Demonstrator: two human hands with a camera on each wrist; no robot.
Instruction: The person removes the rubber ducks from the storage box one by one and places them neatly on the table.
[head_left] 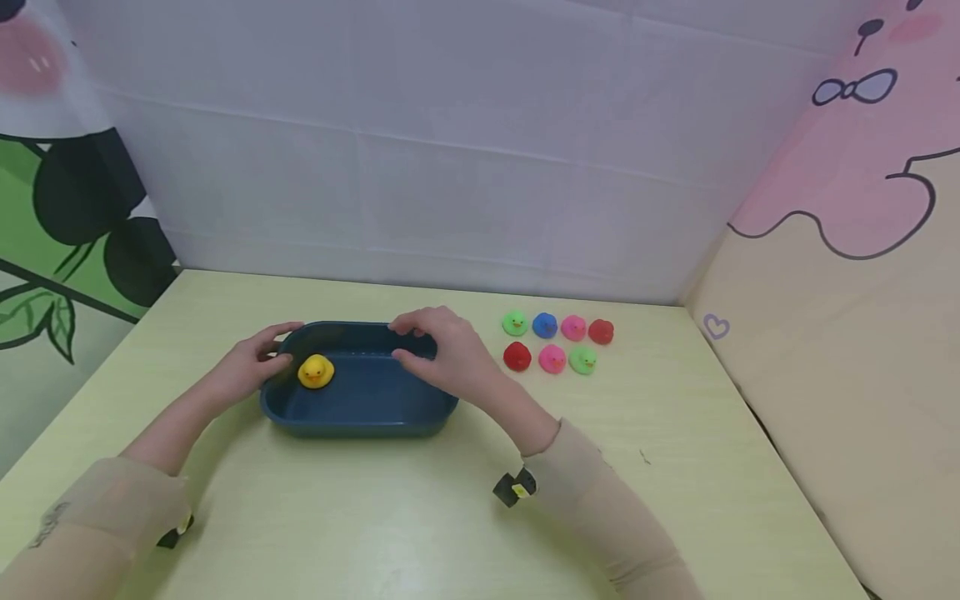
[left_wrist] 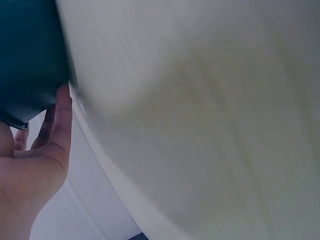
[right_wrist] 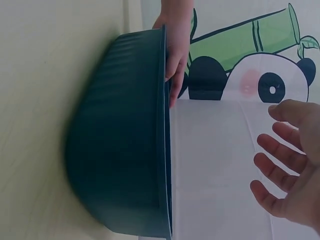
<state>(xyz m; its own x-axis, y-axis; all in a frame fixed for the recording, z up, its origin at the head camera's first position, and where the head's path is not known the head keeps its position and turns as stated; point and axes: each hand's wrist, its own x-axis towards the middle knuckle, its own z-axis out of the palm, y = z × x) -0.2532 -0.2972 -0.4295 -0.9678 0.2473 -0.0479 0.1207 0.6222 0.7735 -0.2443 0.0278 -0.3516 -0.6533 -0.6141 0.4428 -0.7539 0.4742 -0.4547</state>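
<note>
A dark blue plastic basin (head_left: 375, 392) sits upright on the table, with a yellow rubber duck (head_left: 316, 372) in its left end. At that end my left hand (head_left: 243, 367) holds the wall, thumb over the rim and fingers outside. The left wrist view has those fingers (left_wrist: 61, 125) against the basin's (left_wrist: 30, 55) outer side. My right hand (head_left: 453, 354) is over the basin's right end, holding nothing. Its fingers are spread and loosely bent, apart from the rim in the right wrist view, where the basin's outer wall (right_wrist: 120, 135) fills the middle.
Right of the basin, several rubber ducks stand in two rows: green (head_left: 515, 323), blue (head_left: 545, 325), pink (head_left: 573, 327) and red (head_left: 601, 332) behind; red (head_left: 517, 357), pink (head_left: 552, 359) and green (head_left: 582, 360) in front. A white cloth wall (head_left: 450, 208) borders the table's back.
</note>
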